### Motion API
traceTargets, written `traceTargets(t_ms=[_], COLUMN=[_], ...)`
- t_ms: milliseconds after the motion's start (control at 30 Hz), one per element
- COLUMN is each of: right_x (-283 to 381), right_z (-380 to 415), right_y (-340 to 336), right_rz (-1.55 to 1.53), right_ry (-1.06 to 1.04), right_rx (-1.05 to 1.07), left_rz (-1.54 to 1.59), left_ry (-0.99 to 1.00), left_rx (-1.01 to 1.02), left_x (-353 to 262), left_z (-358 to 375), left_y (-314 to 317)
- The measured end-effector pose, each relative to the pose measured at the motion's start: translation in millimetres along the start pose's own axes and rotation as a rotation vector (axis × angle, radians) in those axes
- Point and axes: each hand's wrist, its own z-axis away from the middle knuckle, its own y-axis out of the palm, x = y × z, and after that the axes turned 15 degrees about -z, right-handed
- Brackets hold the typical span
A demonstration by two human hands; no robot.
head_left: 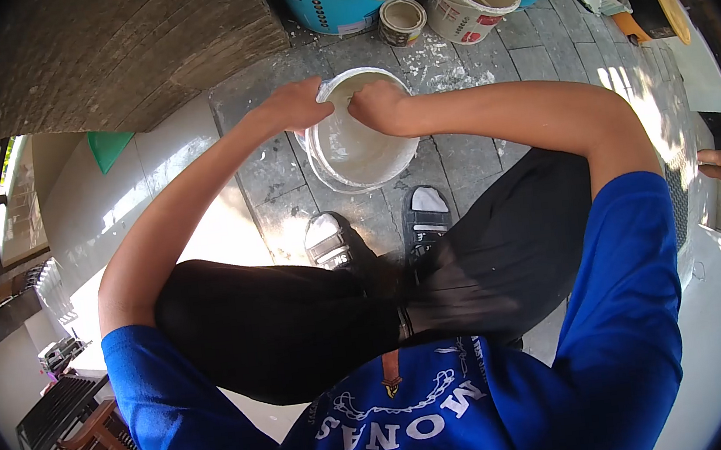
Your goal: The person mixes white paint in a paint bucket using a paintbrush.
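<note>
A white bucket (359, 150) stands on the grey tiles in front of my feet, its inside coated with whitish residue. My left hand (299, 106) grips the bucket's rim at its far left side, thumb over the edge. My right hand (378, 107) is inside the bucket's mouth, near the far wall, with its fingers curled closed. Whatever those fingers hold, if anything, is hidden from view.
Behind the bucket stand a blue paint pail (328, 4), a small paint can (402, 21) and a white paint-smeared bucket (471, 2). White splatters mark the tiled floor (276, 177). My sandalled feet (426, 209) are close in front. Another person's feet (715, 166) show at far right.
</note>
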Motion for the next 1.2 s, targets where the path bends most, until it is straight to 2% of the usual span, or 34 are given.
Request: traceTargets(t_ms=[133, 233, 333, 433, 533, 633, 833, 933, 1033, 1133, 1200], right_x=[0, -9, -6, -6, -1, 3, -5, 1, 4, -2, -4], right_z=[5, 0, -3, -12, -3, 2, -8, -6, -4, -4, 1], right_y=[8, -6, -9, -1, 11, 4, -6, -2, 11, 12, 0], right_rz=[0.078, 0.012, 0.050, 0.054, -0.116, 0.062, 0.049, -0.168, -0.168, 0.092, 0.150], right_ry=[-0.120, -0.084, -0.064, -0.140, -0.285, -0.290, -0.211, -0.079, -0.166, -0.291, -0.263], right_rx=[0.049, 0.111, -0.009, -0.073, -0.052, 0.211, -0.036, -0.135, -0.051, 0.176, 0.203], left_rz=[0.014, 0.195, 0.104, 0.081, -0.060, -0.090, -0.181, -0.204, -0.232, -0.240, -0.239], left_ry=[-0.059, -0.066, -0.044, -0.055, -0.043, -0.072, -0.062, -0.037, -0.033, -0.007, 0.001], left_rx=[0.035, 0.048, 0.005, -0.009, -0.038, -0.026, -0.084, -0.098, -0.110, -0.098, -0.118], left_x=[-2, 9, 18, 16, 15, 17, 5, -7, -8, -4, -2], left_z=[2, 3, 6, 9, 6, 7, 14, 17, 17, 17, 16], left_y=[-5, 2, 7, 9, 10, 11, 11, 6, 6, 7, 10])
